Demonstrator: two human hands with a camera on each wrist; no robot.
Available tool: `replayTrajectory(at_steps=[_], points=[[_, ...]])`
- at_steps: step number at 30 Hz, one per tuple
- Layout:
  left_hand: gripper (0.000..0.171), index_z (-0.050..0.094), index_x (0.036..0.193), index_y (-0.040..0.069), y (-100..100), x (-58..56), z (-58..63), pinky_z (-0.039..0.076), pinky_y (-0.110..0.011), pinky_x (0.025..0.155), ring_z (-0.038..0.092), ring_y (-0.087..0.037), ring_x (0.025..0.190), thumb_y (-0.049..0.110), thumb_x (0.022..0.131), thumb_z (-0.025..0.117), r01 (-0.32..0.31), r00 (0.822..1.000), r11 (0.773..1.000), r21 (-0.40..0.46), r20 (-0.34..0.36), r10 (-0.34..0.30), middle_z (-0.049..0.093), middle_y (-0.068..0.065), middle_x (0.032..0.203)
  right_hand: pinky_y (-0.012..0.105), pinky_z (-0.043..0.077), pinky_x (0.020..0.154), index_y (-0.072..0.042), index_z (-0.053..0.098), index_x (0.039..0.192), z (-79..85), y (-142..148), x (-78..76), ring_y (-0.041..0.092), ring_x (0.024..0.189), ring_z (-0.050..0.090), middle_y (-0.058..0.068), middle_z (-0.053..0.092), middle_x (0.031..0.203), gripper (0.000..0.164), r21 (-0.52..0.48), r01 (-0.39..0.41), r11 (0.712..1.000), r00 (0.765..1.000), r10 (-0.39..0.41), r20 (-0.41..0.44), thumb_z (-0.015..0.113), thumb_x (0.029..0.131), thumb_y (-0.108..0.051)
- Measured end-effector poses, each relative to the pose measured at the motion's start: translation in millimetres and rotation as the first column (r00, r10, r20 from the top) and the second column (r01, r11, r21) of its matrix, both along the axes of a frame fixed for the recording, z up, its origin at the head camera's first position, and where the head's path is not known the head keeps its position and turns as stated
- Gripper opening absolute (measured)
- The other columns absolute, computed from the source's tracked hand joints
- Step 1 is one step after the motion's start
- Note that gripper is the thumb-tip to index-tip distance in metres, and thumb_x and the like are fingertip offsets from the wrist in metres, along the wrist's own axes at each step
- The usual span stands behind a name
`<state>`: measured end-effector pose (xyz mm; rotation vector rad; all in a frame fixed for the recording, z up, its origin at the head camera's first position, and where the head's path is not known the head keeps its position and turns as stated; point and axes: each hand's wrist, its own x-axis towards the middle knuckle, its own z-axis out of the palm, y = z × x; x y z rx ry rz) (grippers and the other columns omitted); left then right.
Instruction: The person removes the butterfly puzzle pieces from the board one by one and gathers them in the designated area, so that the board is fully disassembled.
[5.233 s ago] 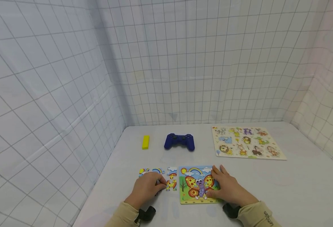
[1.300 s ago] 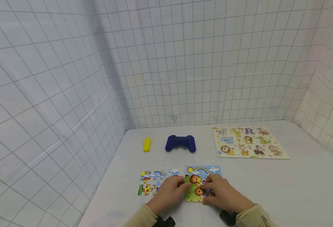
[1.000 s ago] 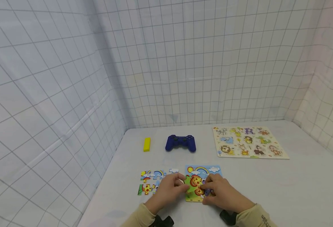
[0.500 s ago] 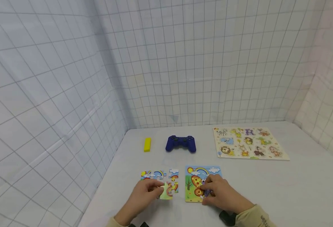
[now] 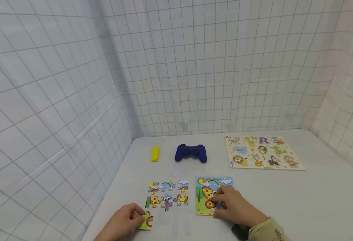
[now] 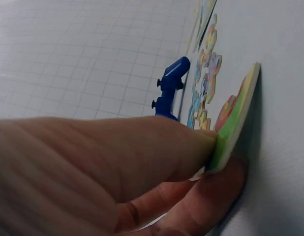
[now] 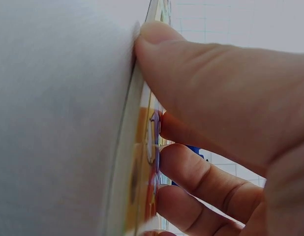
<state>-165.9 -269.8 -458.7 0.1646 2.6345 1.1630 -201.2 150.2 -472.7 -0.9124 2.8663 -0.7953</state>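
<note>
At the front left in the head view, my left hand (image 5: 122, 220) pinches a green corner puzzle piece (image 5: 147, 221) with a red curve on it. In the left wrist view, thumb and fingers grip this piece (image 6: 234, 125), which is tilted with one edge close to the tabletop. My right hand (image 5: 236, 207) holds the butterfly puzzle board (image 5: 201, 200) at its right side. Its thumb is at the board's near edge and its fingertips touch the picture, hiding part of the butterfly. Several loose puzzle pieces (image 5: 166, 200) lie in two rows left of the board.
Behind the pieces are a yellow block (image 5: 155, 154) and a dark blue game controller (image 5: 190, 153). An animal peg puzzle (image 5: 263, 152) lies at the back right. Gridded white cloth walls (image 5: 194, 83) enclose the table's back and sides.
My left hand has carried the green corner piece from above the board's left part leftward to the near side of the loose pieces. The right hand has stayed on the board over the last second.
</note>
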Motion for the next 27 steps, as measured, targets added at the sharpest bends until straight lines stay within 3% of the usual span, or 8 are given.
replayTrajectory(at_steps=[6,13,21,27], points=[[0.029,0.064,0.099,0.008,8,0.4,-3.3,0.04,-0.026,0.056,0.053,-0.016,0.064,0.03,0.088,0.079,-0.063,0.997,0.996,-0.062,-0.041,0.061,0.061,0.001,0.071,0.034,0.036,0.08,-0.02,0.077,0.123,1.3,1,0.6,0.011,0.098,0.043,-0.011,0.056,0.111,0.047,-0.008,-0.008,1.0,1.0,0.008,0.002,0.08,0.086,-0.05],[0.031,0.06,0.097,0.012,16,4.2,1.2,0.039,-0.028,0.059,0.052,-0.016,0.066,0.034,0.088,0.08,-0.119,0.992,0.98,-0.157,-0.062,0.111,0.059,0.002,0.073,0.033,0.036,0.079,-0.021,0.077,0.121,1.1,1,0.6,0.009,0.097,0.042,-0.01,0.056,0.111,0.046,-0.017,-0.017,1.0,1.0,0.017,-0.012,0.081,0.086,-0.049],[0.034,0.054,0.095,0.017,30,7.3,5.4,0.035,-0.031,0.055,0.047,-0.014,0.059,0.043,0.091,0.076,-0.119,0.989,0.92,-0.374,-0.127,0.076,0.053,0.005,0.067,0.033,0.035,0.078,-0.021,0.077,0.122,-1.0,1,-0.2,0.01,0.097,0.041,-0.011,0.055,0.111,0.048,-0.015,-0.008,1.0,1.0,0.008,-0.008,0.08,0.085,-0.05],[0.036,0.052,0.091,0.018,38,8.4,7.4,0.033,-0.032,0.053,0.045,-0.014,0.057,0.045,0.09,0.077,-0.119,0.986,0.866,-0.485,-0.163,0.044,0.048,0.003,0.061,0.033,0.033,0.078,-0.02,0.076,0.123,-1.1,0,0.1,0.011,0.096,0.04,-0.01,0.054,0.111,0.049,-0.02,-0.002,1.0,1.0,0.002,0.013,0.08,0.086,-0.05]])
